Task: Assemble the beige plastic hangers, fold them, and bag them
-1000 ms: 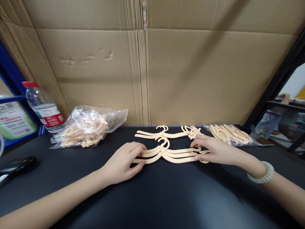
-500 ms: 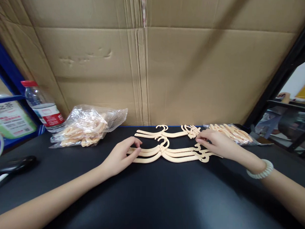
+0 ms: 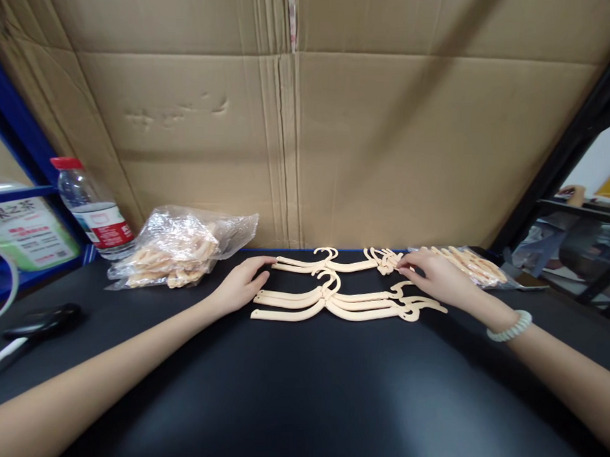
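Observation:
Two groups of small cream plastic hangers lie on the black table. The near stack (image 3: 332,303) rests untouched between my hands. The far stack (image 3: 334,263) lies by the cardboard wall. My left hand (image 3: 240,285) reaches toward the far stack's left end, fingers stretched out and just touching it. My right hand (image 3: 436,276), a pale bead bracelet on its wrist, has its fingertips on the far stack's right end, fingers extended and slightly curled.
A clear bag of hangers (image 3: 177,251) lies at the left, a water bottle (image 3: 93,211) behind it. Another bag of hangers (image 3: 471,264) sits at the right. A dark device (image 3: 41,319) lies at far left. Cardboard wall (image 3: 298,135) stands behind.
Both hands have left the near stack of hangers and moved back to the ends of the far stack. The near stack now lies free.

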Motion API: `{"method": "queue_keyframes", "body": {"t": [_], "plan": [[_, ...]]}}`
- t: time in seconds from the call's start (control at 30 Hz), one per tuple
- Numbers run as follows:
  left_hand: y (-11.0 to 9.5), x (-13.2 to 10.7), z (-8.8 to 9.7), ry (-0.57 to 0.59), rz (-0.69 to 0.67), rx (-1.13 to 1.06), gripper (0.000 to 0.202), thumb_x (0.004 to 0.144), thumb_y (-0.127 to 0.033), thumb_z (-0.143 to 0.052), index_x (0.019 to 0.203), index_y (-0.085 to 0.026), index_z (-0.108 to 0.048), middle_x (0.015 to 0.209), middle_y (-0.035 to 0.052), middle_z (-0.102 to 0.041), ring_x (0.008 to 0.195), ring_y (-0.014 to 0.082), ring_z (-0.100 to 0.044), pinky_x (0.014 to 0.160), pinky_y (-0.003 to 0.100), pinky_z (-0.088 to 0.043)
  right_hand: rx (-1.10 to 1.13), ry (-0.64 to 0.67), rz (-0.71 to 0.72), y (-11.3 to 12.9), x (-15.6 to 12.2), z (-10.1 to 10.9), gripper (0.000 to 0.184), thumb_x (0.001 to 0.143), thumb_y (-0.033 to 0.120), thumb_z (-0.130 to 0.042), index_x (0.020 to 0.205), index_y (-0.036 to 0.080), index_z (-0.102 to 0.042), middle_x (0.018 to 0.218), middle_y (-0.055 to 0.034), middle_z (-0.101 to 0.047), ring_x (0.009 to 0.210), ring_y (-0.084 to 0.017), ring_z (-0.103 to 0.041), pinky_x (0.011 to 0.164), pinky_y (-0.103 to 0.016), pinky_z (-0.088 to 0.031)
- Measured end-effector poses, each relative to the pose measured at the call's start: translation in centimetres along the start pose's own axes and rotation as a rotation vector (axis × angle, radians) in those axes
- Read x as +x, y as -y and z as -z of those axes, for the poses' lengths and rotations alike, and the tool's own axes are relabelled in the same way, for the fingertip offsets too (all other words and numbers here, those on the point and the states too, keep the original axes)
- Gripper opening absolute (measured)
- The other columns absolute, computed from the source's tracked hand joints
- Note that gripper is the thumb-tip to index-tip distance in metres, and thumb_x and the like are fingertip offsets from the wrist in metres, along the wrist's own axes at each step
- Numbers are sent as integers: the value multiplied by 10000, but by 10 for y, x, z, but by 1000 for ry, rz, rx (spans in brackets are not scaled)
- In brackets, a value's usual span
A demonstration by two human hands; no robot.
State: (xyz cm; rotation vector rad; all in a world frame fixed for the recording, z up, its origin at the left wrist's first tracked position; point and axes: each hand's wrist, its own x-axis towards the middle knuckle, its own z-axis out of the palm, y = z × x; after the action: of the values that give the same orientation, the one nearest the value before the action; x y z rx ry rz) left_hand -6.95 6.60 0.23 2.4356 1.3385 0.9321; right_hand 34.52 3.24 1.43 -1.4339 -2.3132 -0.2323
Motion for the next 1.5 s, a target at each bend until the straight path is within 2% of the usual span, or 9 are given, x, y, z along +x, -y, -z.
{"method": "queue_keyframes", "body": {"t": [0.17,0.37,0.5,0.6,0.7,0.87,1.2,1.5], "plan": [[3,0,-1,61,-12,-20,440,883,-364,-414,1243,-193,-601,1347,101,-618,1264,258,-553,1096,442,-390,11,-33,-10,-2,0,-2,291,957,330,-402,982,186,-654,930,-98,-700,857,-262,-610,758,-404,-474],[4,-1,-1,84,-12,-34,443,900,-393,-408,1246,-205,-612,1351,92,-619,1266,250,-556,1095,433,-394,11,-77,-4,-11,0,0,276,946,321,-404,1012,187,-636,954,-103,-701,895,-272,-614,790,-423,-489],[4,0,-1,65,-16,-32,421,895,-415,-435,1195,-204,-641,1297,98,-654,1210,264,-597,1067,429,-425,0,-76,-29,-20,0,2,237,926,303,-432,977,204,-641,943,-90,-706,869,-256,-625,761,-394,-489],[5,0,-1,36,-18,-26,398,889,-433,-452,1132,-204,-669,1221,99,-689,1147,266,-630,1032,424,-455,-8,-26,-28,-25,-1,0,224,912,306,-466,979,202,-652,946,-84,-711,853,-250,-633,756,-387,-490],[7,1,-1,7,-16,-16,387,883,-440,-466,1083,-195,-689,1154,111,-705,1095,268,-648,993,425,-477,3,11,5,-28,-2,-5,254,916,319,-475,1041,192,-656,993,-89,-709,903,-261,-631,814,-410,-491],[9,1,-1,-14,-21,4,325,855,-419,-525,1002,-205,-721,1026,97,-717,993,259,-669,934,421,-499,3,-6,8,-28,-2,-14,295,912,322,-484,1109,190,-660,1073,-105,-703,984,-283,-632,874,-446,-488],[5,1,0,-39,-16,1,214,811,-384,-590,851,-225,-726,899,61,-724,903,250,-662,864,400,-498,-19,-61,-18,-20,3,-25,247,898,262,-465,913,189,-700,924,-109,-715,871,-282,-628,800,-447,-497],[-5,-2,0,-107,63,-111,211,790,-416,-605,820,-218,-671,789,25,-704,750,218,-654,733,350,-507,-4,-111,-78,-15,3,-23,222,882,244,-460,812,191,-664,843,-99,-712,798,-265,-620,728,-409,-483]]}}
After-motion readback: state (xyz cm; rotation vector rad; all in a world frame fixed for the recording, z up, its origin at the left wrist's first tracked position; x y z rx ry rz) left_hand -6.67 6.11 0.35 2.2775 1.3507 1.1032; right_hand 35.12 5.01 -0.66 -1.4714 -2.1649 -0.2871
